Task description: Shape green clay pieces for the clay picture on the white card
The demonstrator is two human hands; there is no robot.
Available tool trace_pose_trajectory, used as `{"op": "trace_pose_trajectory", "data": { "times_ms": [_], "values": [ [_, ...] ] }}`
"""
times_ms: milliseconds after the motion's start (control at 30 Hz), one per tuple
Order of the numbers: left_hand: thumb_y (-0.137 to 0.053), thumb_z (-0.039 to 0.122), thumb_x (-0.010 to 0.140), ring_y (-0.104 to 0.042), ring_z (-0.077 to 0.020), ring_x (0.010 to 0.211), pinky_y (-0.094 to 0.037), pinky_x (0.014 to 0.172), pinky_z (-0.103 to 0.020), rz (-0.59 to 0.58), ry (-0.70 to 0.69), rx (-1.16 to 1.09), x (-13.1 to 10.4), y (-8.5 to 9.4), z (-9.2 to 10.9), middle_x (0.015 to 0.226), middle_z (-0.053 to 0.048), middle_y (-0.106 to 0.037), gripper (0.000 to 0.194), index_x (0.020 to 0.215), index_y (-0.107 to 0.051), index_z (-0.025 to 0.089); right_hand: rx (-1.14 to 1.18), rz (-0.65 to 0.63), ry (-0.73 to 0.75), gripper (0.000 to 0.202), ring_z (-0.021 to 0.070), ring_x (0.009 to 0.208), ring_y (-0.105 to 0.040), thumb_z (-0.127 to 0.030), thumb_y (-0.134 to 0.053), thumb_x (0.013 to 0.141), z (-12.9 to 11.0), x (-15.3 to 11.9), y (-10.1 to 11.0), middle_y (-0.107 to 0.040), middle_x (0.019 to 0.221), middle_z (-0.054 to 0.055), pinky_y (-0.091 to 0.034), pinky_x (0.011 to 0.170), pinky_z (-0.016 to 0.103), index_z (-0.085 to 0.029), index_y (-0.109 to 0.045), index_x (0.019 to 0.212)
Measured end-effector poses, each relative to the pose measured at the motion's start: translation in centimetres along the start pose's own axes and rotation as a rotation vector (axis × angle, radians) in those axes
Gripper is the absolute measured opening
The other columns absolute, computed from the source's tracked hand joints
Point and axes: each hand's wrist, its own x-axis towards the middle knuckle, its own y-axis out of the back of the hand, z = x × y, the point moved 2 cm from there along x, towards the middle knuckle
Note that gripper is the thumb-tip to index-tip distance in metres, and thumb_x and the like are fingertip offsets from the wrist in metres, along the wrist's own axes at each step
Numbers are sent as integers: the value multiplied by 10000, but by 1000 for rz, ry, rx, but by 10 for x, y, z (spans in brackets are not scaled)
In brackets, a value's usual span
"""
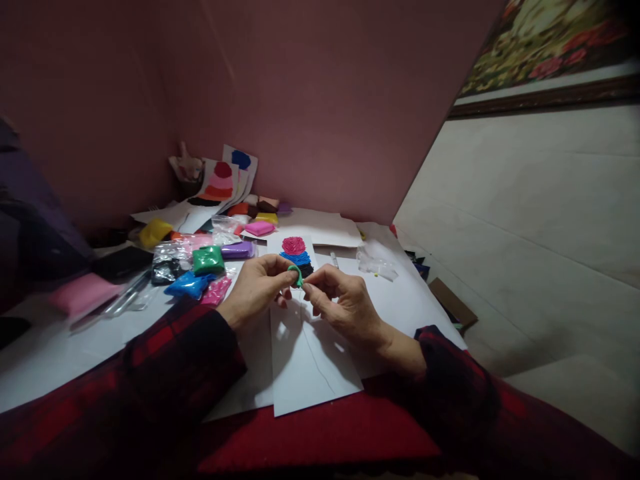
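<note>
A small curved piece of green clay [299, 275] is pinched between both hands above a white sheet. My left hand [257, 287] is closed on its upper left part, and my right hand [345, 300] grips its lower end with thumb and forefinger. Beneath the hands lies the white sheet [305, 373], with a thin line drawn on its lower part. At the sheet's far end sits a textured clay picture [294, 247] in pink, blue and black, its black part partly hidden by the fingers.
Left of the hands lie packets of clay, among them a green packet [208, 260], a blue packet [189, 285] and a purple packet [237, 250]. Finished clay pictures [220, 180] lean at the back left. A clear plastic bag [377, 265] lies to the right.
</note>
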Motion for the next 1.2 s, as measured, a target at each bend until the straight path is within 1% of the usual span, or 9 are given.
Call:
{"op": "trace_pose_trajectory", "data": {
  "times_ms": [200,600,800,1000,1200],
  "values": [
    [-724,208,646,-517,-82,450,-426,416,-202,-16,2,-7,0,0,-2,555,35,-579,147,715,-629,120,-8,0,7,73,94,500,-517,-217,-592,867,1,-1,1,-620,688,2,-448,481,244,-172,-594,810],
    [-726,185,638,-507,-81,446,-425,415,-200,-24,6,-9,-1,-1,-2,540,37,-575,127,703,-637,121,3,1,14,66,97,508,-519,-215,-595,865,2,-1,0,-618,686,4,-452,480,246,-169,-602,817],
    [-709,196,664,-500,-77,429,-421,409,-198,-25,9,-5,-2,-2,-1,530,38,-573,118,699,-627,119,-4,3,7,60,99,515,-527,-211,-600,864,1,-1,0,-622,689,4,-455,487,247,-170,-604,820],
    [-759,191,609,-509,-80,444,-416,412,-195,-17,12,-17,-1,-1,-1,537,41,-570,163,687,-633,124,8,11,-21,85,97,503,-532,-236,-605,868,1,-1,0,-628,688,3,-457,481,243,-174,-602,810],
    [-713,189,662,-513,-84,428,-431,425,-210,-19,-14,-19,-1,-1,-1,529,37,-576,110,708,-644,117,85,80,-105,117,92,472,-541,-268,-598,881,5,1,1,-609,643,-11,-450,454,234,-173,-591,812]
  ]
}}
